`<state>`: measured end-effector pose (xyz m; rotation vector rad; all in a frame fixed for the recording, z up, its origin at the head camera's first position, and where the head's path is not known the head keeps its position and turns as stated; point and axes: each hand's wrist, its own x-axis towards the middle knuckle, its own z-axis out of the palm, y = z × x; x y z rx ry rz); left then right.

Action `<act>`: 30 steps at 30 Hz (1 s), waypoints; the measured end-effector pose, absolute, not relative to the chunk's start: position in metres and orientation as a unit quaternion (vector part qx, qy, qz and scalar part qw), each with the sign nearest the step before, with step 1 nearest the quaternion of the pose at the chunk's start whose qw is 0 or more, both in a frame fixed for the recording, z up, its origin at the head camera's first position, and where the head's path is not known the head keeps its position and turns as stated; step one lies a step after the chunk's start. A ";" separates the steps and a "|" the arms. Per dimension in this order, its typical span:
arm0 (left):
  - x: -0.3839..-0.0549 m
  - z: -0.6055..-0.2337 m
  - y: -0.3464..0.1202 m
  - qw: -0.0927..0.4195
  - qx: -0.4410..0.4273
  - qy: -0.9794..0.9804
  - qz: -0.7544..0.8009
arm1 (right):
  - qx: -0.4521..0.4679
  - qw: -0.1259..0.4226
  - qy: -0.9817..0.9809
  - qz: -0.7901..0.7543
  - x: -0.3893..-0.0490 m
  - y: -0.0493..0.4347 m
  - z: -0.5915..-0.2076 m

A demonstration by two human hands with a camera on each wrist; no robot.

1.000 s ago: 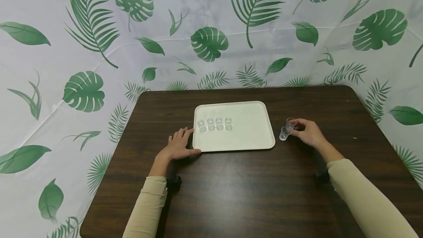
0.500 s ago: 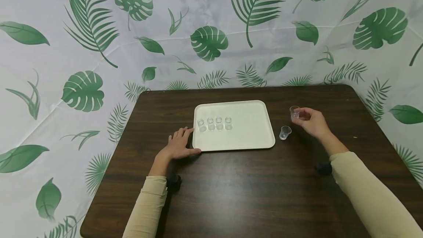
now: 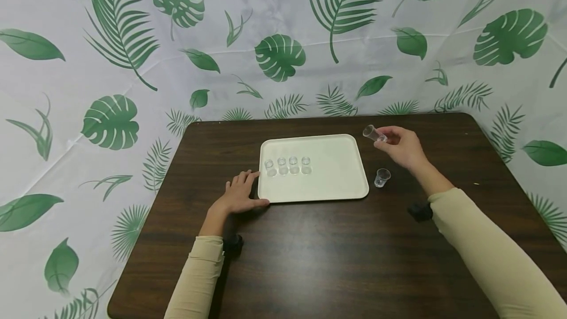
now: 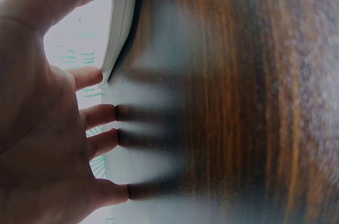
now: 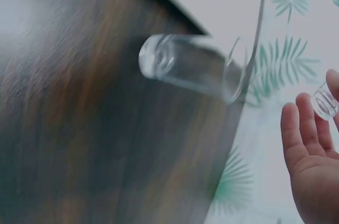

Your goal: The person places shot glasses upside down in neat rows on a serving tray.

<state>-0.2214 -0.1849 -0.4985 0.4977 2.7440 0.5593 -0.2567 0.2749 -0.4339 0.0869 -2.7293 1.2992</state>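
Note:
My right hand (image 3: 402, 149) pinches a clear shot glass (image 3: 374, 134) near its base, held above the table and tilted with its mouth toward the left. A second clear shot glass (image 3: 382, 177) stands upright on the table below that hand; it looms large in the right wrist view (image 5: 185, 68). Several more shot glasses (image 3: 293, 165) form a row on the left half of a cream tray (image 3: 332, 176). At the tray's left edge rests my left hand (image 3: 240, 193), fingers spread, thumb at the front corner and fingertips on the table.
The dark wooden table (image 3: 336, 255) reaches back to a white curtain (image 3: 239, 9) with green leaf prints. A black wrist strap (image 3: 233, 244) sits on the left forearm, and another dark device (image 3: 420, 211) is at the right wrist.
My right hand has lifted its shot glass away from the one on the table, then moved it up and left, tipping it sideways. The left hand and tray stay put.

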 end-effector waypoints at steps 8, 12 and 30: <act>-0.220 -0.497 -0.184 0.153 0.169 0.955 0.190 | 0.066 0.044 -0.913 0.401 -0.262 0.241 -0.428; -0.220 -0.498 -0.184 0.153 0.169 0.955 0.189 | 0.080 0.029 -0.917 0.389 -0.263 0.224 -0.430; -0.220 -0.498 -0.186 0.145 0.174 0.955 0.192 | 0.124 0.027 -0.918 0.377 -0.262 0.163 -0.460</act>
